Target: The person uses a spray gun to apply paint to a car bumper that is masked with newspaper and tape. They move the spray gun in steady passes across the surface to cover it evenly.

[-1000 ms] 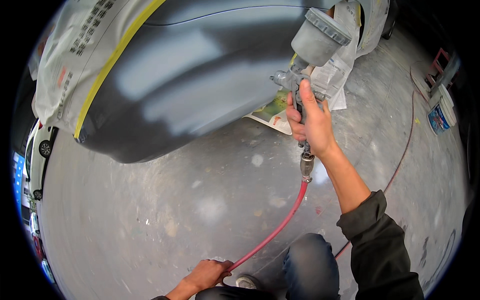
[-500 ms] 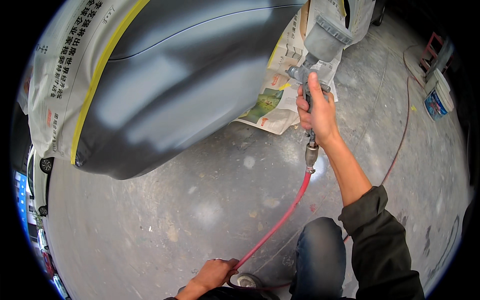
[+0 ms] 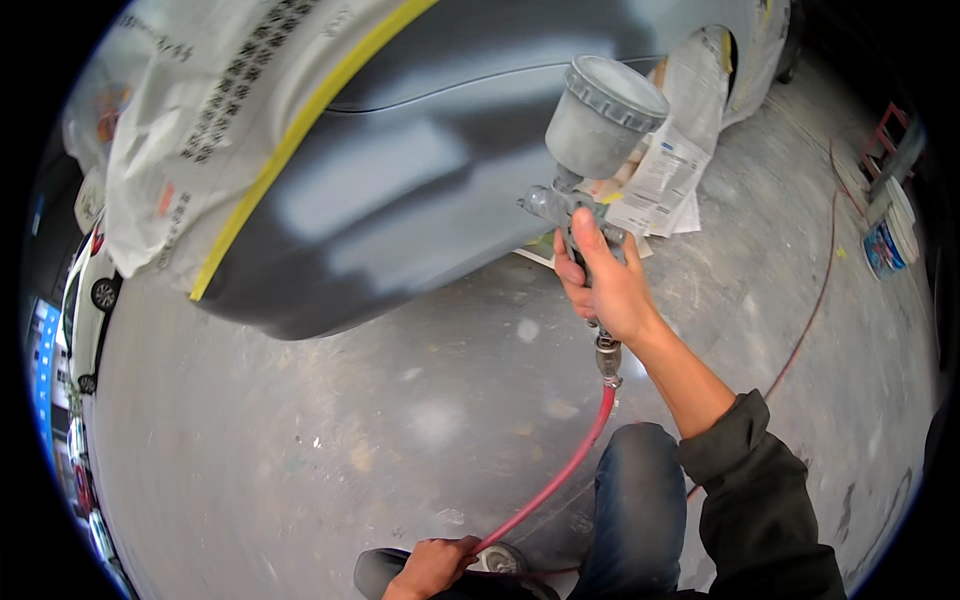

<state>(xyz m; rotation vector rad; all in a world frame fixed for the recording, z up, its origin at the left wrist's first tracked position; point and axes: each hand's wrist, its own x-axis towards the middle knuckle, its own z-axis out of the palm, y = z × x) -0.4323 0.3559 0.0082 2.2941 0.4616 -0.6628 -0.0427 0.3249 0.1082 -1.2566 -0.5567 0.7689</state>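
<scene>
My right hand point(image 3: 610, 290) is wrapped round the handle of a spray gun point(image 3: 562, 207), thumb on top. A grey paint cup point(image 3: 605, 115) sits upright on the gun, and its nozzle points left toward a dark car panel point(image 3: 400, 190) with pale grey patches. From the gun's lower end a red air hose point(image 3: 560, 475) curves down to my left hand point(image 3: 437, 566), which is closed on it near the bottom edge. Masking paper point(image 3: 165, 170) edged with yellow tape point(image 3: 300, 150) borders the panel at left. More masking paper point(image 3: 660, 180) hangs beyond the gun.
Grey concrete floor point(image 3: 400, 430) lies below the panel, close to my bent knee point(image 3: 640, 500). At the right stands a white bucket point(image 3: 890, 240), with a thin hose point(image 3: 815, 310) running over the floor beside it. A white car point(image 3: 92, 290) is parked at far left.
The spray gun has moved left and slightly down with my right hand, now in front of the panel. The view has shifted, so the panel appears farther right. My left hand still grips the hose.
</scene>
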